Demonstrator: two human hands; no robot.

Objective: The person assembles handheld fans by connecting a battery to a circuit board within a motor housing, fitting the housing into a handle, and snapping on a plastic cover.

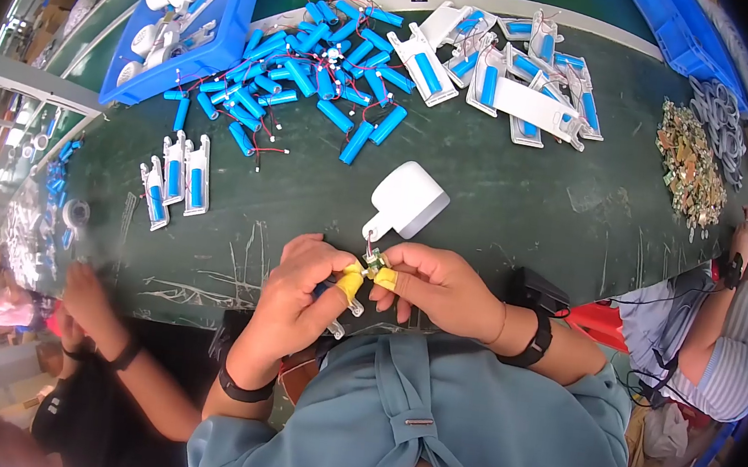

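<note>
My two hands meet close to the table's near edge, with yellow covers on the thumbs. A small green circuit board (374, 261) is pinched in my right hand (446, 288), its fingers closed. Thin wires run from it up to a white round-headed plastic housing (408, 196) lying just beyond. My left hand (298, 294) is closed too, its thumb and fingertips touching the board's left side. Under its fingers is a white battery holder (354, 306) with a bit of blue showing; most of it is hidden by the hand.
Blue batteries with red wires (305, 69) lie piled beyond, beside white holders with batteries (503, 73). Several more holders (175, 176) lie left. A blue bin (181, 64) holds white parts. Circuit boards (690, 168) are heaped right. Co-workers' arms (137, 368) show at both sides.
</note>
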